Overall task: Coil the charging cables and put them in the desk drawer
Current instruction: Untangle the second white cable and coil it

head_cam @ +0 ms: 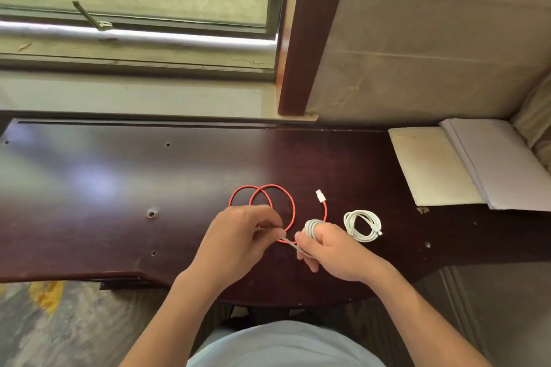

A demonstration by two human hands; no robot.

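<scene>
— Now, how is the step in hand best done?

— A grey cable (313,228) is being wound: its loops are wrapped round the fingers of the right hand (331,250), which are curled through the bundle, while the free tail is pinched between thumb and fingertips of the left hand (238,235). The tail should be kept lightly taut, so that each turn is laid flat beside the one before it and no slack is left to spring out.

— And the end of it?

— It is judged that little of the tail is left. The last stretch is best passed round the middle of the bundle and tucked, so the coil is held together when it is slid off the fingers.

— Where are the other cables?

— A white cable (362,226) is already coiled and lies on the desk (119,188) just to the right of the right hand. A red cable (268,202) is spread in loose loops on the desk beyond both hands, its white plug (320,196) lying free; it is not yet coiled tightly.

— Is the drawer seen?

— It cannot be made out from this view, so nothing is stowed as far as can be told.
</scene>
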